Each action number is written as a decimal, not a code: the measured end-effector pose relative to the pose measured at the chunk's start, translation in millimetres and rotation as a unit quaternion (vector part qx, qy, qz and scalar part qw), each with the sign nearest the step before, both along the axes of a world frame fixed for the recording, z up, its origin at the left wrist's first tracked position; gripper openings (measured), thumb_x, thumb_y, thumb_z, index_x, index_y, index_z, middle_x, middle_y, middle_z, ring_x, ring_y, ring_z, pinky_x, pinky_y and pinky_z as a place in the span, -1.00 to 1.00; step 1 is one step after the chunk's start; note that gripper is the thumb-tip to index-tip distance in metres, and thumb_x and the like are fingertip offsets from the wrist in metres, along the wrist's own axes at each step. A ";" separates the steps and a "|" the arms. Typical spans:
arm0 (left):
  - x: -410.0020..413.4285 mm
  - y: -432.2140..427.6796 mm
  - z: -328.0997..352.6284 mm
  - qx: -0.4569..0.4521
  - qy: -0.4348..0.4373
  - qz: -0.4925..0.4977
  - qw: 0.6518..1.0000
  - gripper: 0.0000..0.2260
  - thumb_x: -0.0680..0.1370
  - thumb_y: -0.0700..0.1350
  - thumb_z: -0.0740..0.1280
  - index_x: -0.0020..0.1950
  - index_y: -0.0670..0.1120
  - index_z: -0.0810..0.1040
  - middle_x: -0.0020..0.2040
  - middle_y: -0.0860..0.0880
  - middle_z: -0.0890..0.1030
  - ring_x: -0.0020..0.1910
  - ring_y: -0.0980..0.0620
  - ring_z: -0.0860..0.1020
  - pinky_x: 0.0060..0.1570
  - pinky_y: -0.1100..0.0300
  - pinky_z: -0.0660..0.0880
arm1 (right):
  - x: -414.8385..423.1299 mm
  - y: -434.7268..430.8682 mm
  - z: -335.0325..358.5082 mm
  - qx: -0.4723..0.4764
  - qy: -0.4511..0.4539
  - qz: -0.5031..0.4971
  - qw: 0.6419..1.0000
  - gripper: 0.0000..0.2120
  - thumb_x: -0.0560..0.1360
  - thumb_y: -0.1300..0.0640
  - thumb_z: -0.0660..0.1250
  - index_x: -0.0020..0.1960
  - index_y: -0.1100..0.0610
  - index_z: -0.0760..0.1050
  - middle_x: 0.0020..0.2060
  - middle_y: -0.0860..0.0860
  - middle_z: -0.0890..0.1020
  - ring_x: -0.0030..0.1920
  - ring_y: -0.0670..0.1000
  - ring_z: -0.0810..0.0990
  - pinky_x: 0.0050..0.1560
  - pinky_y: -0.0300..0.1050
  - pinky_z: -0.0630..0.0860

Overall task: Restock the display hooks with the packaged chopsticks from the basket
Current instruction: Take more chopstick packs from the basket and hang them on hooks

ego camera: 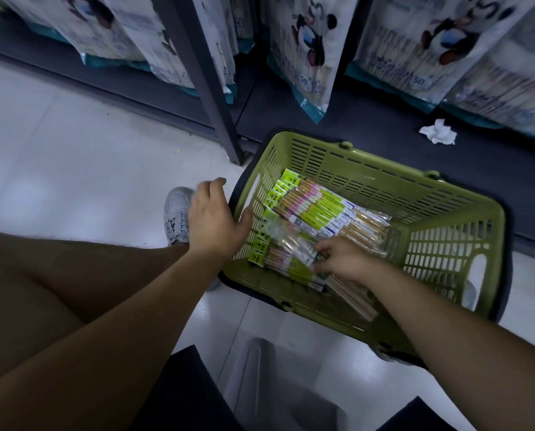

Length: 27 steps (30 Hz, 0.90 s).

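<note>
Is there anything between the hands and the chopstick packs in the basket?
Nothing visible. The right hand grips the chopstick packs inside the open-topped green basket; the left hand is open at the basket's left rim, beside the packs.

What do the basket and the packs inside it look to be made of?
The basket looks like moulded plastic, matte olive green, judging by its slotted walls and smooth rim. The packs look wrapped in clear glossy film, probably plastic, given the glare and the pale sticks, likely wood or bamboo, showing through.
</note>
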<state>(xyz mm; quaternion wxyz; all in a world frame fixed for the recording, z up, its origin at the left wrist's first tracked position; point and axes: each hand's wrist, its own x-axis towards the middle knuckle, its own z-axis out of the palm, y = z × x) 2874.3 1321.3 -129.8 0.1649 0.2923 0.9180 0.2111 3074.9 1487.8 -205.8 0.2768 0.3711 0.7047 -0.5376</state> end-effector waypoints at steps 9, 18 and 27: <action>49.2 35.9 21.3 0.025 -0.363 0.087 0.927 -0.69 0.61 0.16 0.35 -0.09 -0.07 0.60 -0.19 -0.06 0.63 -0.20 -0.01 0.58 -0.23 0.14 0.49 | -44.4 -9.0 65.0 -0.073 0.169 -0.177 0.967 -0.66 0.46 0.32 0.51 0.22 0.16 0.63 -0.16 -0.06 0.73 -0.18 -0.13 0.70 -0.25 -0.31 0.55; 31.2 35.6 9.1 0.132 -0.449 0.228 0.854 -0.80 0.69 -0.07 0.30 0.17 -0.17 0.61 -0.02 -0.18 0.69 -0.09 -0.13 0.68 0.00 -0.09 0.66 | -44.5 -17.7 57.6 0.011 0.185 -0.157 0.970 -0.35 0.40 0.12 0.60 0.43 -0.02 0.46 -0.16 -0.04 0.69 -0.15 -0.10 0.69 -0.07 -0.16 0.63; -15.1 34.8 20.0 0.128 -0.355 0.118 0.918 -0.78 0.68 -0.03 0.28 0.03 -0.19 0.54 -0.13 -0.25 0.72 -0.19 -0.25 0.73 -0.14 -0.22 0.67 | 2.0 2.1 -4.9 0.228 0.015 0.085 0.970 -0.67 0.56 0.05 0.44 0.31 0.04 0.58 0.20 0.07 0.65 0.11 0.11 0.64 0.08 -0.03 0.58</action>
